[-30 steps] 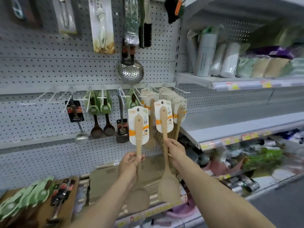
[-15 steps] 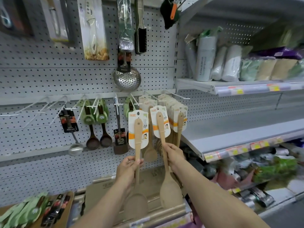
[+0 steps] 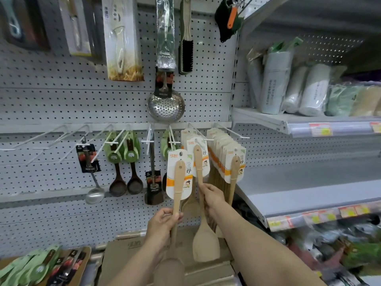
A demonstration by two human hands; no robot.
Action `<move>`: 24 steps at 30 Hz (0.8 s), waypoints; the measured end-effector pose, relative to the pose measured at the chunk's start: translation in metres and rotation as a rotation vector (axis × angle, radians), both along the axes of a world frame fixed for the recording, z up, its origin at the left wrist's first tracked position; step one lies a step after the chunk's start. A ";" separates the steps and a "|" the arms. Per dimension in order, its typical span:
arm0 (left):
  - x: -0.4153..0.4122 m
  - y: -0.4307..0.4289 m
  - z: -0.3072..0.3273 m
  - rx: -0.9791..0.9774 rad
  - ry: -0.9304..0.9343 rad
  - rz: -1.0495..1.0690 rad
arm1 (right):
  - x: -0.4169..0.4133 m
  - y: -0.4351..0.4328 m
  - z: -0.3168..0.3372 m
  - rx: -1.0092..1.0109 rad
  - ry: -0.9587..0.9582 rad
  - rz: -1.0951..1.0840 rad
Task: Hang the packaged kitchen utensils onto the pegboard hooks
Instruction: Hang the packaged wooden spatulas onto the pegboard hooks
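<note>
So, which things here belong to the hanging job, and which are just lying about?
Job: left hand, gripping a carded light wooden spatula; right hand, gripping a second carded wooden spatula; grey perforated pegboard.
Lying about: round perforated steel skimmer; black bristle brush; white wrapped rolls.

A wooden spatula (image 3: pixel 178 182) on a white card is gripped at mid-handle by the left hand (image 3: pixel 162 226) and is held upright before the pegboard (image 3: pixel 61 104). A 2nd spatula (image 3: pixel 205 244) is gripped by the right hand (image 3: pixel 212 198), its card raised to the tip of a white hook (image 3: pixel 199 135), just beside a hanging row of matching packs (image 3: pixel 226 153).
</note>
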State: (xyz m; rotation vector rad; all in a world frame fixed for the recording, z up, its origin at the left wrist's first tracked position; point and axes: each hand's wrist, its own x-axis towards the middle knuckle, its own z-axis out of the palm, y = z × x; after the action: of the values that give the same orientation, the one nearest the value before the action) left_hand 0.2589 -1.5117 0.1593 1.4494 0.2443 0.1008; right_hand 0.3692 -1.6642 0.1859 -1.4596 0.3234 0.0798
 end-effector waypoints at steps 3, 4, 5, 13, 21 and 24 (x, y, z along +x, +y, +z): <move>0.010 -0.012 -0.002 -0.013 0.001 0.028 | 0.018 -0.001 0.004 0.030 0.023 0.045; 0.013 -0.017 -0.003 -0.019 0.002 0.038 | 0.020 -0.003 0.007 0.030 0.038 0.052; 0.015 -0.021 -0.003 -0.021 0.004 0.050 | 0.024 -0.006 0.006 0.026 0.044 0.056; 0.024 -0.050 -0.001 -0.041 0.010 0.122 | 0.038 -0.021 0.018 -0.052 -0.022 0.145; 0.024 -0.076 -0.002 -0.045 -0.031 0.151 | 0.006 -0.039 0.072 0.084 -0.404 0.281; 0.027 -0.084 -0.002 -0.063 -0.037 0.143 | 0.004 -0.043 0.080 0.045 -0.512 0.225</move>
State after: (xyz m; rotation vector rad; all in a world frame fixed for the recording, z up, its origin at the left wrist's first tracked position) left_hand 0.2863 -1.5958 0.1576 1.3653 0.3181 0.2345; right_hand 0.3728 -1.7070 0.2654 -1.4120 -0.2586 -0.1048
